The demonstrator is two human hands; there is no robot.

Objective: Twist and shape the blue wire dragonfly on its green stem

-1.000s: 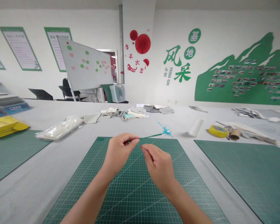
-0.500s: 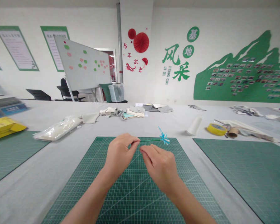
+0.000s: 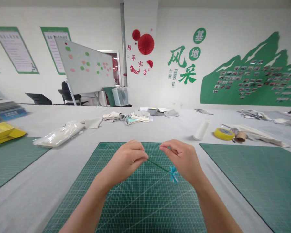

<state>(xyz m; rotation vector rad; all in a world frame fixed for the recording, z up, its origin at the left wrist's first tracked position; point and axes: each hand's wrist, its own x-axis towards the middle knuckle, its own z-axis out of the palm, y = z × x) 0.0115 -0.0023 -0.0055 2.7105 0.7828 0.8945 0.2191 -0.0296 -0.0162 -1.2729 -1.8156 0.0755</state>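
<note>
A blue flower (image 3: 174, 174) with a thin green stem (image 3: 158, 165) hangs over the green cutting mat (image 3: 145, 200), its head tilted down to the right. My left hand (image 3: 129, 160) pinches the stem's far end between thumb and fingers. Above the flower, to the right, my right hand (image 3: 180, 157) is closed in a pinch, apart from the stem. Whatever its fingertips hold, if anything, is too small to make out.
More cutting mats lie at left (image 3: 14, 158) and right (image 3: 257, 174). Around them are a yellow packet (image 3: 5, 133), a plastic-wrapped bundle (image 3: 60, 134), a white roll (image 3: 201, 130), yellow tape (image 3: 223, 133), a brown tape core (image 3: 241, 137) and fabric pieces (image 3: 140, 116).
The flower has swung down from a nearly level position to a slant. My right hand has moved right and up, away from my left hand, which has shifted slightly lower.
</note>
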